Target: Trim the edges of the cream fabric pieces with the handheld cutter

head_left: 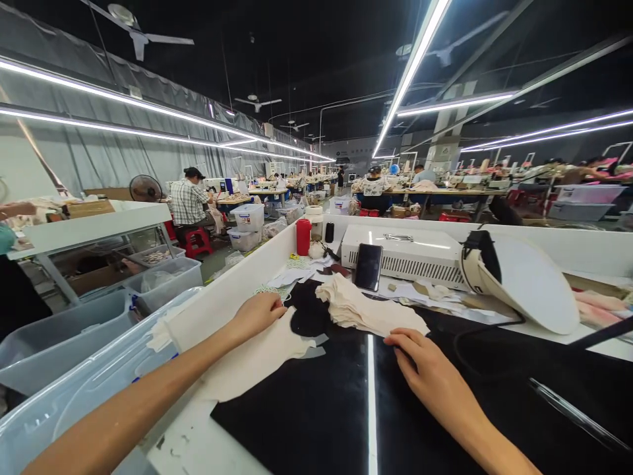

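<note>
On the white bench (180,439), I log: glossy black sheet (316,409); flat cream fabric piece (257,356) over its left edge; layered cream fabric stack (363,309) near its far edge. Left hand (260,313) pinches flat piece; right hand (420,359) half open, empty, at stack's near end.

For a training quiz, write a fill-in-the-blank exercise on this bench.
The glossy ____ board lies beneath the layered cream fabric stack.
That stack lies nearest the person's ____.
The rectangular black phone stands before the slotted ____ box.
The person's ____ touches the broad cream fabric piece.

In order: black; right hand; white; left hand.
</note>
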Demonstrator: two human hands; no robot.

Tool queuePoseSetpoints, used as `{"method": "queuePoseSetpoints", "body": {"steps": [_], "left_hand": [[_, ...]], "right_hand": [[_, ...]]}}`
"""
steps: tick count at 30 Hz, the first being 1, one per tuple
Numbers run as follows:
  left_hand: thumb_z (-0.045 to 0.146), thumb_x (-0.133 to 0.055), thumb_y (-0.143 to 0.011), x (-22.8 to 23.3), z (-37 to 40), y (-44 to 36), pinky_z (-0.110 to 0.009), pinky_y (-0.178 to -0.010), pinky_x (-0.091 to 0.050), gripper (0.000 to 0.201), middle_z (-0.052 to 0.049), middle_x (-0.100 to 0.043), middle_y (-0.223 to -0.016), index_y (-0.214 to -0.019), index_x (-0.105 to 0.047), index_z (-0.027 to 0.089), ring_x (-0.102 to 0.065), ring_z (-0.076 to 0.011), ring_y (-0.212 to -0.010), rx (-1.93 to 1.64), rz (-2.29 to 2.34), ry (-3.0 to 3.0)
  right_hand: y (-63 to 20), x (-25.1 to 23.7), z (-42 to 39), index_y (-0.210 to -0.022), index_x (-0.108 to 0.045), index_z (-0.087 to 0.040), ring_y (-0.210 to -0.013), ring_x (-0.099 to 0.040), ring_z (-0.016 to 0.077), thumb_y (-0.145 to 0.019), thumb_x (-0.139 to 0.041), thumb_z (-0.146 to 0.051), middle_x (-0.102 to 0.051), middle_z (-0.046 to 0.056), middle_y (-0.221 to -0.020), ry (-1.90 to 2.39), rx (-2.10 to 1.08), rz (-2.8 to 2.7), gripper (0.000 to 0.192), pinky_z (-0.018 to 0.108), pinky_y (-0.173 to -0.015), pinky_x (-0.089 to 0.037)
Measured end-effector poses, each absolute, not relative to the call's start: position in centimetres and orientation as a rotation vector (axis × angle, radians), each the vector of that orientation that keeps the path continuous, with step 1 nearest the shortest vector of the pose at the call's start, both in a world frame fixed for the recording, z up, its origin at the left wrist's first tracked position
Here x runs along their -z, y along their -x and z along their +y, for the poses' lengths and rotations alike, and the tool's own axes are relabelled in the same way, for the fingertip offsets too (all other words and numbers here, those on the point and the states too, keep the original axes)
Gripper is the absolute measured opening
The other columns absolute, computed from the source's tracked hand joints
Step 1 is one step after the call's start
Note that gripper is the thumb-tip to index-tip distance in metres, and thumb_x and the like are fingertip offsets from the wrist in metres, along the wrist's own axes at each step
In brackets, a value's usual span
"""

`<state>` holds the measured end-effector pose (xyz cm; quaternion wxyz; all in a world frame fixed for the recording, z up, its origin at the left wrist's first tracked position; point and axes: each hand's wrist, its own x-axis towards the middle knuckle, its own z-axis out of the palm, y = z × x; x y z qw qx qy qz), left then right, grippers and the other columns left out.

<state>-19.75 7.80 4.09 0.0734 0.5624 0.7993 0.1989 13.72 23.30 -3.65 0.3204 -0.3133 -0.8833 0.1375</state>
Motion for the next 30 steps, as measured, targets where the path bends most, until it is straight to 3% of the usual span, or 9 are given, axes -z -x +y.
{"method": "queuePoseSetpoints", "body": {"steps": [6,13,18,24,27,30], "left_hand": [[0.038,-0.069,-0.105,-2.1,4.3,19.6,-0.042,-0.090,-0.062,0.029,-0.008,-0.070,-0.118,-0.122,-0.068,0.015,-0.071,-0.0224,-0.101,-0.396,2.513,-1.541],[0.038,-0.068,-0.105,-1.3,4.0,18.9,-0.044,-0.093,-0.061,0.029,-0.009,-0.069,-0.124,-0.125,-0.067,0.016,-0.071,-0.0238,-0.106,-0.540,2.537,-1.579],[0.038,-0.067,-0.106,-1.2,3.7,19.2,-0.046,-0.096,-0.060,0.028,-0.009,-0.069,-0.125,-0.123,-0.068,0.016,-0.070,-0.0246,-0.109,-0.693,2.542,-1.597],[0.043,-0.059,-0.103,-3.2,2.6,18.9,-0.042,-0.097,-0.051,0.027,-0.006,-0.073,-0.107,-0.098,-0.072,0.020,-0.066,-0.0265,-0.105,-0.992,2.377,-1.616],[0.054,-0.053,-0.099,-4.7,2.0,17.0,-0.033,-0.084,-0.050,0.036,-0.002,-0.068,-0.088,-0.091,-0.065,0.021,-0.063,-0.0223,-0.088,-1.138,2.178,-1.609],[0.065,-0.054,-0.094,-5.8,1.5,14.0,-0.026,-0.067,-0.043,0.045,0.002,-0.056,-0.077,-0.088,-0.057,0.021,-0.054,-0.0159,-0.072,-1.181,1.955,-1.580]], "right_hand": [[-13.6,4.6,19.4,-0.105,-0.073,-0.029,-0.115,-0.072,0.0274,-0.104,-0.041,-0.036,-0.069,0.008,-0.130,0.743,-0.551,-2.399,0.032,0.043,-0.096,-0.060],[-14.1,4.6,16.6,-0.105,-0.069,-0.028,-0.101,-0.076,0.0227,-0.107,-0.036,-0.035,-0.067,0.008,-0.130,0.655,-0.673,-2.493,0.034,0.039,-0.087,-0.061],[-14.2,4.2,15.4,-0.101,-0.068,-0.028,-0.101,-0.076,0.0236,-0.106,-0.036,-0.029,-0.070,0.007,-0.122,0.598,-0.672,-2.519,0.033,0.039,-0.089,-0.061],[-13.9,3.5,14.4,-0.105,-0.069,-0.029,-0.102,-0.074,0.0236,-0.107,-0.040,-0.032,-0.072,0.005,-0.117,0.559,-0.808,-2.466,0.029,0.039,-0.092,-0.059],[-13.4,2.8,13.8,-0.117,-0.070,-0.031,-0.102,-0.072,0.0246,-0.103,-0.052,-0.045,-0.073,0.005,-0.118,0.642,-0.992,-2.342,0.027,0.038,-0.090,-0.059],[-12.6,1.5,12.9,-0.132,-0.066,-0.031,-0.116,-0.069,0.0289,-0.095,-0.064,-0.060,-0.073,0.008,-0.128,0.704,-1.208,-2.121,0.047,0.041,-0.095,-0.058]]}}
